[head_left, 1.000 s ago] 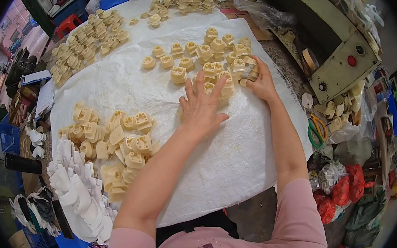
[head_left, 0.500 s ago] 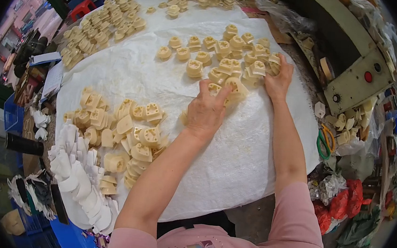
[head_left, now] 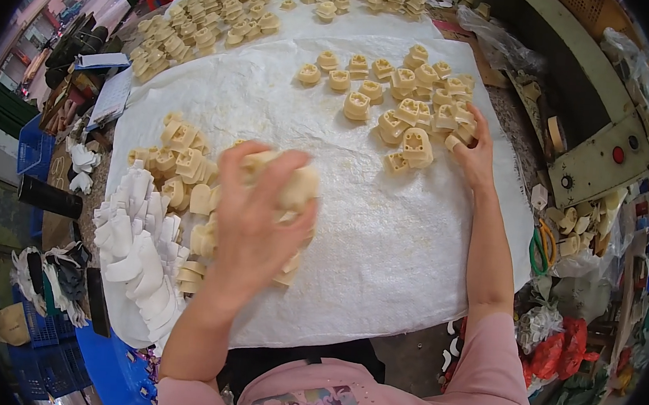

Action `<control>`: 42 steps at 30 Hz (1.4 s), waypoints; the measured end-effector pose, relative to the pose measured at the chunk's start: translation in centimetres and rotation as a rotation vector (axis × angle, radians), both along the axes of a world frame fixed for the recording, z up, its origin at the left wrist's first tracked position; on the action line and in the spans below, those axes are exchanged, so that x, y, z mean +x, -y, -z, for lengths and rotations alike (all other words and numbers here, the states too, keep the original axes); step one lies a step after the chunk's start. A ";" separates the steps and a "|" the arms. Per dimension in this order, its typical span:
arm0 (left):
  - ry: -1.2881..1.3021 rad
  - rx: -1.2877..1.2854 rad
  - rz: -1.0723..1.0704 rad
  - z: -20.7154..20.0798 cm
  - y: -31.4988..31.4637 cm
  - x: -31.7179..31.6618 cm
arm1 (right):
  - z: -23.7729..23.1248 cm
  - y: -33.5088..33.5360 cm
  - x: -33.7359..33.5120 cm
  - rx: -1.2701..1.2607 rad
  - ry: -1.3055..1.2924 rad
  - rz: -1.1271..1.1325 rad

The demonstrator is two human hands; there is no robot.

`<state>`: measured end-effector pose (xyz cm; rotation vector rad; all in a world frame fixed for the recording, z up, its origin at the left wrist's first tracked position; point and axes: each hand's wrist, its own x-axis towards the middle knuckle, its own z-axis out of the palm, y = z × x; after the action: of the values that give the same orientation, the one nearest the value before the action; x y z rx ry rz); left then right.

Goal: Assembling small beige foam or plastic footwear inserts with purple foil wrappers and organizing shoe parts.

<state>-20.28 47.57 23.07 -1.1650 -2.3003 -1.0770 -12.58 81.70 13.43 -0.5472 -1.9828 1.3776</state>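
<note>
Hollow cream moulded pieces [head_left: 356, 106] with notched tops stand in a loose cluster at the far right of the white woven sheet [head_left: 383, 238]. My right hand [head_left: 474, 150] curls round a cream piece at the cluster's right edge, fingers behind and thumb in front. Over the left pile of similar pieces [head_left: 189, 161], my left hand [head_left: 254, 216] is smeared by motion. Its bent fingers and thumb close round a blurred cream piece [head_left: 300, 189]. The hand and forearm hide part of that pile. A larger cream piece [head_left: 418, 149] sits untouched at the cluster's near edge.
Stacked white curved pieces [head_left: 135, 244] lie at the left edge. More cream pieces [head_left: 210, 15] cover the far end. A grey machine panel [head_left: 602, 161] and orange-and-green-handled scissors [head_left: 543, 249] border the right. A black cylinder [head_left: 49, 196] is beyond the left edge.
My left hand has swung left and nearer, from the right cluster to over the left pile. The larger cream piece stays behind. My right hand remains at the cluster's edge; the view has shifted slightly.
</note>
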 end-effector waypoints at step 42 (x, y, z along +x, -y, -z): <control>-0.019 -0.747 0.460 1.9 -3.5 1.8 | 1.6 -2.7 -4.3 0.618 0.483 0.315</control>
<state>-18.49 51.09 21.19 -2.0333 -2.5581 -0.2802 -16.85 84.41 11.88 -0.8969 -2.4134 0.4157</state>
